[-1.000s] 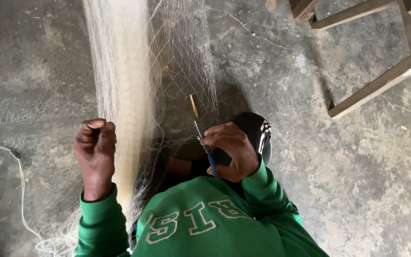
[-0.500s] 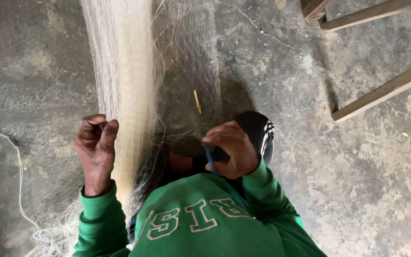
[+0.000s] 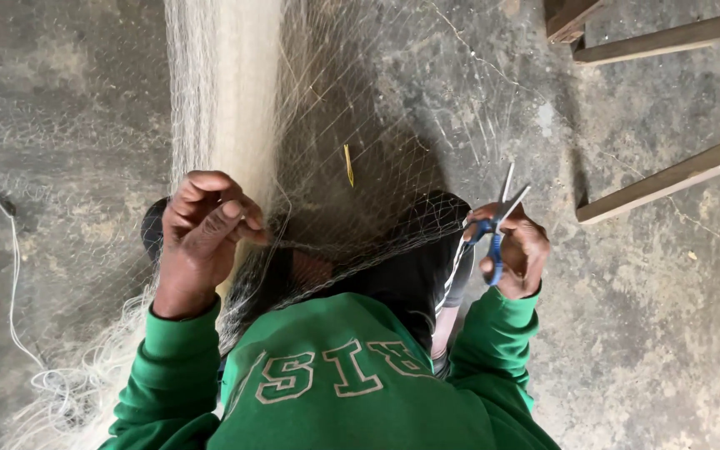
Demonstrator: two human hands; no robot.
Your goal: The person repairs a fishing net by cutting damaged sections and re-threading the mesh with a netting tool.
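A pale fishing net (image 3: pixel 235 108) hangs down the middle of the view and spreads over my lap. My left hand (image 3: pixel 202 233) pinches a strand of its mesh, fingers curled tight. To the right of my knees, my right hand (image 3: pixel 514 250) grips blue-handled scissors (image 3: pixel 497 225), blades slightly apart and pointing up, touching the net's edge. A small yellow netting needle (image 3: pixel 348 165) hangs in the mesh between my hands. My green sleeves and sweatshirt fill the bottom.
A wooden stool frame (image 3: pixel 668 100) stands at the upper right on the rough concrete floor (image 3: pixel 668 333). A thin white cord (image 3: pixel 12 275) trails along the left. Bunched net lies by my left elbow (image 3: pixel 68 392).
My right hand has swung out to the right, and the scissors show their blades now. My left hand rose a little, still pinching the net. The yellow needle hangs free in the mesh.
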